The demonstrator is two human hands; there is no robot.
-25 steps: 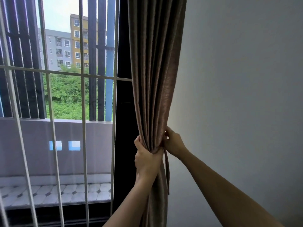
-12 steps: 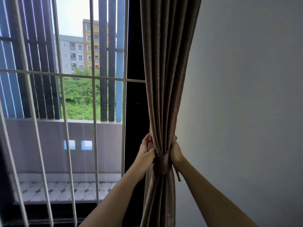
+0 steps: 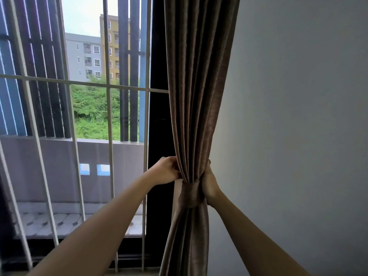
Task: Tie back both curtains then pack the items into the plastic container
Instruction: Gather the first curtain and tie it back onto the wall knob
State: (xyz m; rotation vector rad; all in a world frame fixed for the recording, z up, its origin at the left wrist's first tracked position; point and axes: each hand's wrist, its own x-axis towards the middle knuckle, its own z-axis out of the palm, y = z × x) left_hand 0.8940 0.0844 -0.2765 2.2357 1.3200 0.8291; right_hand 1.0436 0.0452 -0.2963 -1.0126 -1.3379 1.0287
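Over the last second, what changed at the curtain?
The tieback went from a loose strap hanging below the right hand to a band wrapped round the curtain. The left hand let go of the bundle's front and now grips its left edge above the band. Curtain stayed gathered, right hand at its right side.

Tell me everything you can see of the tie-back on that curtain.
The tie-back is a band of the same brown, faintly shiny fabric as the curtain, wrapped round it and cinching the folds into a narrow waist. The left hand grips the curtain just above it; the right hand lies against its right side, fingers hidden. Its fastening is hidden.
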